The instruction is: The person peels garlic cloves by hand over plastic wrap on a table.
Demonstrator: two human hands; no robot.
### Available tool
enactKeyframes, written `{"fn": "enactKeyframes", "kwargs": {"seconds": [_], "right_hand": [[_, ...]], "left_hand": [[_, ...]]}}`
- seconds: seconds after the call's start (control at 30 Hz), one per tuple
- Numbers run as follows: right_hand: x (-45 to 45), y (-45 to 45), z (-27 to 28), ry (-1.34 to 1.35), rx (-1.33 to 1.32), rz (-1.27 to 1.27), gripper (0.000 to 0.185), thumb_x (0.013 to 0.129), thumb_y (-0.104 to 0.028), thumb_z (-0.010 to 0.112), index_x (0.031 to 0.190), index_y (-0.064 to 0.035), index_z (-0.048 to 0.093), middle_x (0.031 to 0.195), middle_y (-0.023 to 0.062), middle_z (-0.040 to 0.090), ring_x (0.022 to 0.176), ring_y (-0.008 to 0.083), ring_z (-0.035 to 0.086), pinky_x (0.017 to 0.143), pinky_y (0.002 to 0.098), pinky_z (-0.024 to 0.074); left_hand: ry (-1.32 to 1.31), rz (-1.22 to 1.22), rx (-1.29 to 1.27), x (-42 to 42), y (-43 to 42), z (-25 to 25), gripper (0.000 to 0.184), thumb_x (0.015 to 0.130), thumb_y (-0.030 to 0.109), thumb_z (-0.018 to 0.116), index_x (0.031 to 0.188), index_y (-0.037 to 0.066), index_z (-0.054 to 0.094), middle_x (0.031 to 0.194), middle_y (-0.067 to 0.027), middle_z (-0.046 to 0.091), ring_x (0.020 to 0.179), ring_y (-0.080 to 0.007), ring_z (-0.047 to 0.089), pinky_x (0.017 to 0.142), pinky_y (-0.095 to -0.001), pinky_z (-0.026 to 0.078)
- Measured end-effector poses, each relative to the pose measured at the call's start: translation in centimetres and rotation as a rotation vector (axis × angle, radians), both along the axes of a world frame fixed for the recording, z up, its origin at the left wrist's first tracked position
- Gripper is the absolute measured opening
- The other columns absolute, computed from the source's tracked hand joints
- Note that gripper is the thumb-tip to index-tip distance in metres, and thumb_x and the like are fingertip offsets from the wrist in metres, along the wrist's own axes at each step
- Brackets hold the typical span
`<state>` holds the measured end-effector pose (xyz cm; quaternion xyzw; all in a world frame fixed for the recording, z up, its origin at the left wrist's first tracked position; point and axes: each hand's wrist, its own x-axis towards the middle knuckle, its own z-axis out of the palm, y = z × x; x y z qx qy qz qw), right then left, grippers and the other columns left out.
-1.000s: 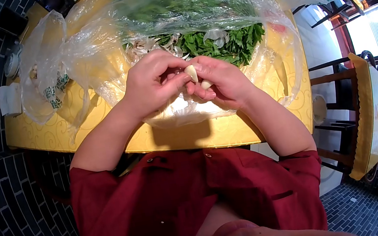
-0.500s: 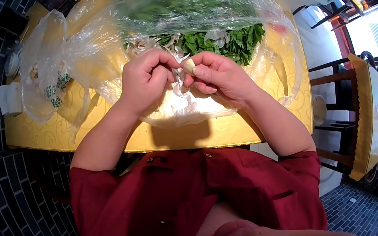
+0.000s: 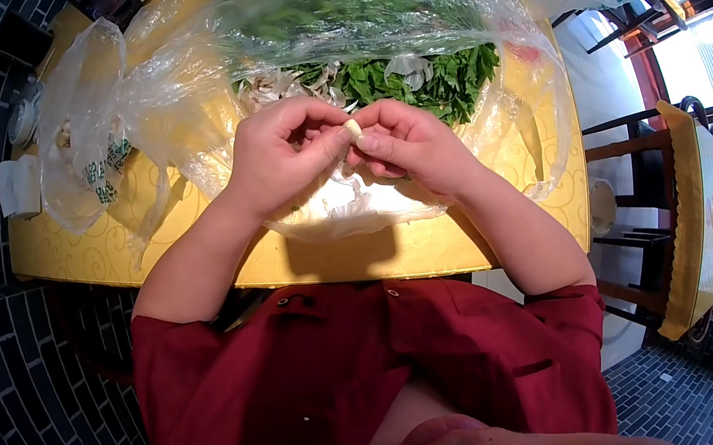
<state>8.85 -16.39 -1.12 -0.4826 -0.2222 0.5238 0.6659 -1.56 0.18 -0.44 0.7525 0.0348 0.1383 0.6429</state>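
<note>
A pale garlic clove is pinched between the fingertips of both hands above the near edge of the plastic. My left hand has its thumb and index finger on the clove's left side. From the right, my right hand grips it with bent fingers. Under and behind the hands lies a clear plastic sheet or bag with thin white peels on it. Dry garlic skins are heaped just behind my left hand, beside green leafy herbs.
Clear plastic covers more greens farther back on the yellow-clothed table. At the left are a printed plastic bag and a white box. A second table and chairs stand at the right.
The hands first drew slightly apart, with the clove in my right hand, then came together again on it. A second pale piece seen earlier in my right hand no longer shows.
</note>
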Motion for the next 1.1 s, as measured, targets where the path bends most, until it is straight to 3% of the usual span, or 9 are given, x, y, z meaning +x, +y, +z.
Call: {"fn": "enactKeyframes", "kwargs": {"seconds": [0.07, 0.37, 0.57, 0.77, 1.1], "right_hand": [[0.01, -0.05, 0.01, 0.008, -0.009, 0.0, 0.024, 0.09, -0.015, 0.058, 0.109, -0.0012, 0.052, 0.086, 0.0038, 0.06, 0.067, 0.0037, 0.051, 0.058, 0.0171, 0.0417], [0.06, -0.13, -0.09, 0.015, -0.03, 0.009, 0.025, 0.09, -0.016, 0.059, 0.109, -0.0019, 0.052, 0.086, 0.0028, 0.061, 0.068, 0.0037, 0.051, 0.059, 0.0172, 0.0423], [0.06, -0.12, 0.04, 0.005, -0.019, 0.014, 0.025, 0.089, -0.016, 0.06, 0.109, -0.0014, 0.052, 0.086, 0.0031, 0.06, 0.068, 0.0037, 0.051, 0.059, 0.0172, 0.0423], [0.13, -0.13, -0.11, -0.002, -0.02, 0.025, 0.026, 0.089, -0.015, 0.06, 0.109, -0.0007, 0.052, 0.087, 0.0041, 0.06, 0.068, 0.0036, 0.052, 0.058, 0.0168, 0.0421], [0.12, -0.14, -0.36, 0.023, 0.01, 0.03, 0.025, 0.089, -0.015, 0.06, 0.108, 0.0001, 0.052, 0.086, 0.0053, 0.06, 0.068, 0.0038, 0.052, 0.057, 0.0167, 0.0419]], "left_hand": [[0.028, -0.022, 0.098, -0.11, 0.45, 0.13, 0.013, 0.083, 0.002, 0.063, 0.095, -0.002, 0.063, 0.089, -0.0063, 0.064, 0.078, -0.0096, 0.061, 0.069, -0.0226, 0.049], [0.065, -0.052, -0.004, 0.09, 0.96, -0.31, 0.011, 0.083, 0.001, 0.061, 0.093, -0.002, 0.064, 0.09, -0.0062, 0.065, 0.078, -0.0101, 0.06, 0.07, -0.0236, 0.049], [0.072, -0.11, -0.209, 0.08, 0.69, 0.22, 0.01, 0.083, 0.001, 0.061, 0.093, -0.002, 0.063, 0.088, -0.006, 0.065, 0.077, -0.0098, 0.06, 0.069, -0.0234, 0.049], [0.099, -0.082, -0.114, 0.17, 0.96, -0.1, 0.01, 0.083, 0.003, 0.062, 0.092, -0.002, 0.063, 0.086, -0.0052, 0.065, 0.075, -0.009, 0.06, 0.067, -0.0229, 0.048], [0.093, -0.11, -0.168, 0.15, 0.94, 0.08, 0.011, 0.083, 0.004, 0.064, 0.091, -0.002, 0.064, 0.084, -0.0048, 0.065, 0.074, -0.0082, 0.059, 0.066, -0.0221, 0.048]]}}
